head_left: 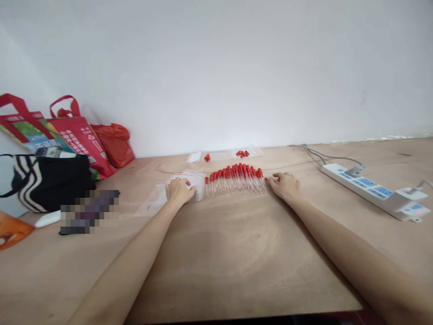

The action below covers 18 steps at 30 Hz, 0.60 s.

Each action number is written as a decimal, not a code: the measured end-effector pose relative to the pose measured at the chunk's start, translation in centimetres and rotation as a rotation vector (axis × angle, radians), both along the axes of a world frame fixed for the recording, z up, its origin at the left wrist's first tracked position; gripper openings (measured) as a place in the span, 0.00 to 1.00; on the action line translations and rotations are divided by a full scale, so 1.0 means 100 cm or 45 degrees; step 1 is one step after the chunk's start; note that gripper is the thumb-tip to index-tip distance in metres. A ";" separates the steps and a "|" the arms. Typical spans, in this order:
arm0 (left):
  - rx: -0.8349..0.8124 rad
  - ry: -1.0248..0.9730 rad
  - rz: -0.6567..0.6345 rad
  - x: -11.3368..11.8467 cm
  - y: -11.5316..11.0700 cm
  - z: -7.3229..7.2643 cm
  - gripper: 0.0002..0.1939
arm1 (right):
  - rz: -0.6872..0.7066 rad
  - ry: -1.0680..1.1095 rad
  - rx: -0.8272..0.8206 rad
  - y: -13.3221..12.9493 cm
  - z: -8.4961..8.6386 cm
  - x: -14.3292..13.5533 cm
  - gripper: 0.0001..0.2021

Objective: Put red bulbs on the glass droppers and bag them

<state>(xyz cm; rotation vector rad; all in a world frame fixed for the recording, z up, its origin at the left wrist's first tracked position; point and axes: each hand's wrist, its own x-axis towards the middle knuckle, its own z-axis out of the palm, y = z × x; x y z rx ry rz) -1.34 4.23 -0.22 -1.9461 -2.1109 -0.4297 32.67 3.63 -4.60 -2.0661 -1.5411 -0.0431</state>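
Question about the row of thin, pale sticks with rounded red tips [237,173]: where exactly is it, and does anyone have hold of it?

It's lying on the light-brown wooden worktop [243,262], right between the two hands, red ends toward the white wall [237,81]. Left hand [179,192] is half curled over some flat, clear plastic bags [152,205]; can't tell if it's pinching one. Right hand [284,185] is partly open, fingertips at the row's right end, next to a small red tip. Touching or gripping? Can't tell, sorry.

Ok, so how would you do this bit well?

Just my take: go light. Sticks that thin would probably roll or cross if shoved sideways, so finger pads only, pressure low and even, and work from the outer ends inward. The bags sit right beside the row's left end, so I'd rest that hand gently, or the plastic might slide into the sticks.

And the red stuff further back?

Two small clusters of loose red pieces [242,154], over by flat clear plastic near the wall. I'd watch the knuckles there, they look easy to scatter.
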 end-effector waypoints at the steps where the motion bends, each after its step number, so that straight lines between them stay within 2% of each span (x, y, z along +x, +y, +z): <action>1: -0.021 -0.001 -0.003 0.000 0.001 -0.002 0.12 | 0.006 -0.008 -0.006 0.001 0.000 0.000 0.18; 7: -0.053 -0.010 0.011 0.010 0.005 -0.010 0.11 | 0.048 -0.040 -0.034 0.002 -0.003 -0.003 0.16; 10: -0.015 -0.017 0.003 0.014 0.003 -0.004 0.10 | 0.044 -0.026 0.035 0.001 -0.003 -0.003 0.14; 13: 0.070 -0.036 -0.030 0.019 -0.003 0.007 0.10 | 0.051 0.064 0.253 0.001 -0.001 -0.002 0.13; 16: 0.180 -0.087 -0.217 0.024 -0.016 0.013 0.08 | 0.289 0.244 0.489 -0.004 0.003 -0.008 0.11; 18: 0.290 -0.152 -0.556 0.028 -0.029 0.009 0.08 | 0.534 0.343 0.598 -0.011 0.004 -0.018 0.10</action>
